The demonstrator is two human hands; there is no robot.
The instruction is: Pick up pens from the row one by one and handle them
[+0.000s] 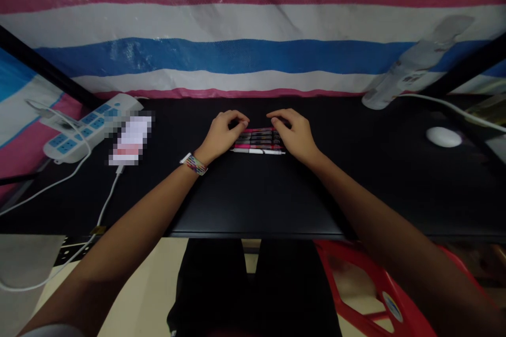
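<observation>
Several pens [259, 140] lie side by side in a neat row on the black table [253, 195]. Most are dark with pink or red parts; the nearest is a white pen [259, 151]. At the row's left end rests my left hand [225, 134], fingers curved, thumb and forefinger tips close together but apart. A woven multicoloured band circles that wrist. My right hand [295, 134] is over the right end, its forefinger stretched out and its thumb beside the pens. I see nothing held in either hand. The hands partly hide the pen ends.
On the left lie a white power strip [93, 126] and a blurred phone [132, 139] on a white cable [110, 195]. To the right are a white mouse [443, 137] and a whitish cylinder [415, 66]. A striped sheet [253, 21] hangs behind. Below is a red stool [356, 279].
</observation>
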